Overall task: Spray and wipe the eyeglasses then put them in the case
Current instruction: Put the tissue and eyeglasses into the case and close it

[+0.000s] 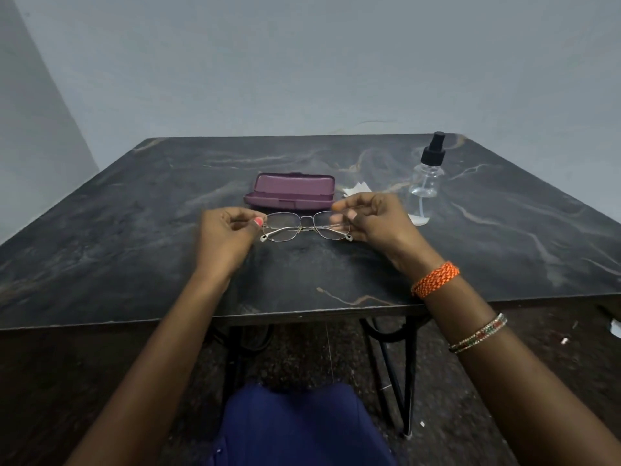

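A plain grey-blue wall stands behind a dark, marble-patterned bench (134, 230) whose near edge runs across the middle of the view.

Toward the middle of the bench are the eyeglasses (304, 227), a thin metal frame with clear lenses, temples folded in behind the lenses. They are held between both hands, just above or on the surface; I cannot tell which. The left hand (225, 232) has its fingers curled in and pinches the frame's left end between thumb and fingertips; a pink-painted nail shows there. The right hand (373, 218) does the same at the other end, fingers curled, thumb and forefinger closed on the frame's corner, though that side is a little blurred.

Just behind the eyeglasses lies the purple case (289, 191), open, its lid tilted back toward the wall. To the right of the case, partly hidden by the right hand, a white cloth (358, 189) lies flat, and another white patch shows past the hand's far side. Farther right stands the clear spray bottle (427, 169) with a black pump top, upright, well apart from the hands.

On the right forearm sit an orange woven band (435, 280) near the wrist and thin beaded bangles (479, 332) lower down. Below the bench edge are black metal legs (408, 364) and a blue-clad lap (295, 428).
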